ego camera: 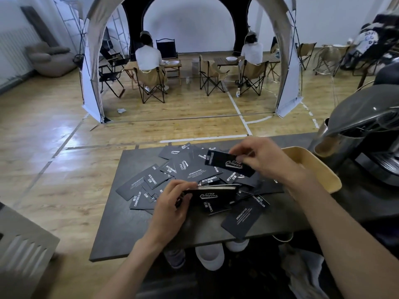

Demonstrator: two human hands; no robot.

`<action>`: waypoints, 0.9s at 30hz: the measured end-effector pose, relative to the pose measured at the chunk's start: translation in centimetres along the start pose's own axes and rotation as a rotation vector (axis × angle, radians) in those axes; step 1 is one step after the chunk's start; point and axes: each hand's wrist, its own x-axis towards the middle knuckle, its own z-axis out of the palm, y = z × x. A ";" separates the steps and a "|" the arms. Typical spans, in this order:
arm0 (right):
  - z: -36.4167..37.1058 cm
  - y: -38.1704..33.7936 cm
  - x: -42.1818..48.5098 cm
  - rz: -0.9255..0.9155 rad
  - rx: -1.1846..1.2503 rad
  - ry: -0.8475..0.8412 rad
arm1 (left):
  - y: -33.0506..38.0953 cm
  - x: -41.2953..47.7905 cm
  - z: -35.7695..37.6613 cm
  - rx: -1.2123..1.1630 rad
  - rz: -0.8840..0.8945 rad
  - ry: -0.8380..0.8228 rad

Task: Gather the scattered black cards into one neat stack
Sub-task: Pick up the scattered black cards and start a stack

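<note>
Several black cards with white print (190, 169) lie scattered and overlapping on a dark tabletop (121, 229). My left hand (172, 203) grips a small stack of black cards (212, 192) held on edge just above the pile. My right hand (261, 158) pinches a single black card (228, 163) in the air above the far right of the pile, a short way above and behind the stack. One more card (244, 216) lies apart near the table's front edge.
A tan tray (317, 169) sits at the table's right end under my right wrist. A dark metal machine (362, 134) stands further right. Beyond the table are wooden floor, a tent arch, folding chairs and seated people.
</note>
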 end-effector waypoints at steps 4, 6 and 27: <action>3.5 -4.2 -2.1 -0.072 0.125 -0.148 | -0.4 -0.6 -0.6 -0.064 -0.108 -0.004; 5.6 -4.9 -2.2 -0.081 0.227 -0.225 | -0.6 -0.9 -0.8 -0.073 -0.115 -0.018; 3.5 -2.2 1.8 0.029 -0.068 -0.109 | -1.0 -1.6 -3.3 0.033 -0.042 0.057</action>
